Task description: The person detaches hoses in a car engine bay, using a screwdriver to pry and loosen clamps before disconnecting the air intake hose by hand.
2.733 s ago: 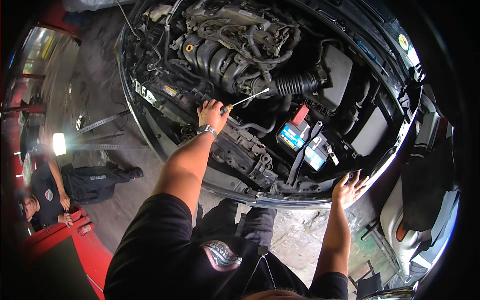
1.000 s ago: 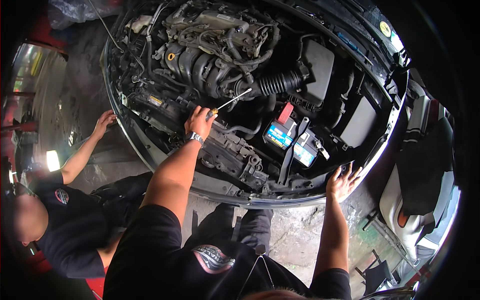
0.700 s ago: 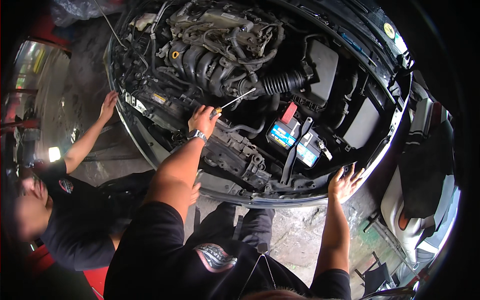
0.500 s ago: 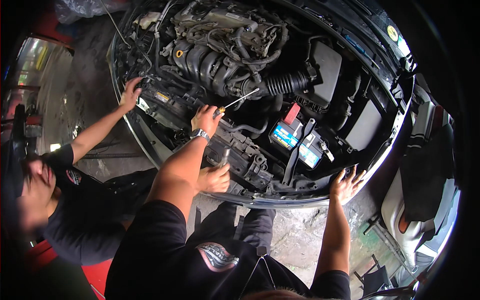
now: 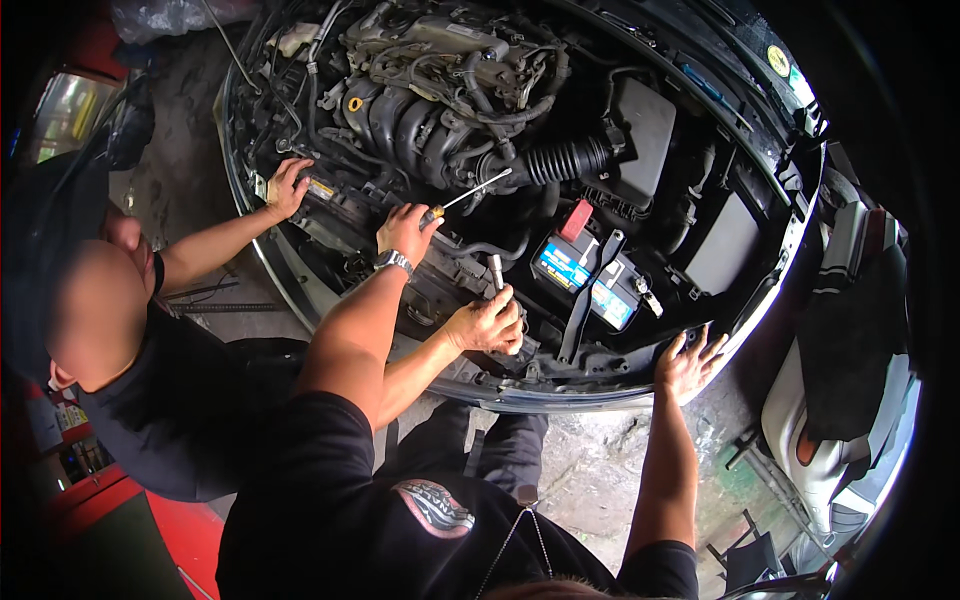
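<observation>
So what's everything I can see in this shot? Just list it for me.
car engine bay: one, dark, open, fills the upper middle.
engine: one, grey metal with black hoses, top centre.
ribbed air hose: one, black, right of the engine.
battery: one, black with a blue label, centre right.
screwdriver: one, thin metal shaft, in the left hand.
metal tool: one, silver, in a co-worker's hand.
co-worker: one, black shirt, at left; one hand on the car's front edge, other hand on the silver tool.
white vehicle body: one, far right.
left hand: with wristwatch, gripping the screwdriver.
right hand: fingers spread, flat on the car's front edge.
</observation>
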`<state>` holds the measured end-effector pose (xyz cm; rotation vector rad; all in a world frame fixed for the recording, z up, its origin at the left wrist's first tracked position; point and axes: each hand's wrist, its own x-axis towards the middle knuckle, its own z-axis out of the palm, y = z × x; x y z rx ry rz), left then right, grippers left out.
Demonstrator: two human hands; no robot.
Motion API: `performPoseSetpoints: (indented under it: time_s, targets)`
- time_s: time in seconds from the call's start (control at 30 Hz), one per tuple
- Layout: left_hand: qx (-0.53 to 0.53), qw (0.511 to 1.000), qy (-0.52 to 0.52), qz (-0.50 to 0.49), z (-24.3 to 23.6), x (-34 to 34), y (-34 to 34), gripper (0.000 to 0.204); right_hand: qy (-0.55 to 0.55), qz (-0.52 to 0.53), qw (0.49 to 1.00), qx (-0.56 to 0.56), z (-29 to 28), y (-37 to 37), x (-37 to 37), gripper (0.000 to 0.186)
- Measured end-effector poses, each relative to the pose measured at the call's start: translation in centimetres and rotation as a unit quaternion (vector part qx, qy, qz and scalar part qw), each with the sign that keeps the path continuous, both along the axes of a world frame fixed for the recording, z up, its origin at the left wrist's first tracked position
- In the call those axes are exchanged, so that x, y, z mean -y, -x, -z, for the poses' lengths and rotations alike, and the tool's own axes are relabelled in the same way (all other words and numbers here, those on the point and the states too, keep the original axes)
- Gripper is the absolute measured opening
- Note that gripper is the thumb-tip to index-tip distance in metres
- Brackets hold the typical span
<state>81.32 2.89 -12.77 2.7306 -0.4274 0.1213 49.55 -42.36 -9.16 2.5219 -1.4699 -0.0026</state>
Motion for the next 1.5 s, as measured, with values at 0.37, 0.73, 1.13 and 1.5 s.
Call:
performPoseSetpoints:
  time_s: [0.37, 0.73, 1.13, 1.5]
  targets:
    - [-0.086, 0.984, 0.148, -0.041, -5.4, 7.8, 0.1, 0.043, -0.042, -0.008, 0.994, 0.103, 0.7, 0.3, 0.1, 0.065]
    - [-0.153, 0.987, 0.034, 0.032, -8.0, 14.7, 0.5, 0.050, -0.015, -0.005, 0.998, 0.060, 1.2, 0.4, 0.3, 0.064]
    - [-0.019, 0.991, 0.126, 0.030, -6.8, 16.6, 2.1, 0.029, 0.002, -0.045, 0.995, 0.086, 1.6, 0.9, 0.7, 0.067]
    - [-0.048, 0.989, 0.141, -0.005, -7.0, 16.6, 2.5, 0.038, -0.012, -0.014, 0.997, 0.078, 1.6, 0.7, 0.6, 0.065]
